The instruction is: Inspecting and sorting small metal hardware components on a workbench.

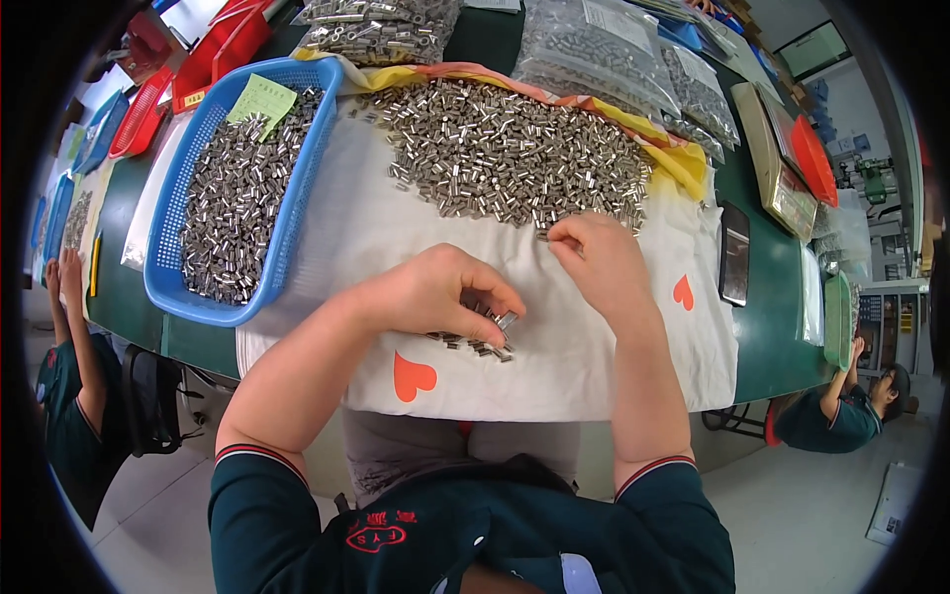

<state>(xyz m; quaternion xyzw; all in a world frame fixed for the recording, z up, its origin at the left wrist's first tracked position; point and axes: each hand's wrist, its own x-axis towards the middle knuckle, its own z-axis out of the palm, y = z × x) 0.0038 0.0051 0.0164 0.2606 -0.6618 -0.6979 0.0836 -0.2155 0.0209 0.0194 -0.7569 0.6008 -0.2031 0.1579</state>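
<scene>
A wide heap of small, shiny metal sleeves (515, 148) covers the far part of a white cloth with red hearts (534, 381). At the heap's near edge my right hand (599, 255) has its fingertips pinched together; whatever they grip is hidden or too small to tell. Nearer to me and to the left, my left hand (445, 292) curls round several metal sleeves, some showing between thumb and forefinger. Just beneath it, a small pile of the same sleeves (475, 346) lies on the cloth, partly covered by the hand.
A blue plastic basket (158, 252) of metal sleeves with a yellow-green note (262, 104) stands at left. Clear bags of metal parts (594, 54) lie behind the heap. A dark phone (734, 252) rests at right on the green table (767, 327). Other people sit at both sides.
</scene>
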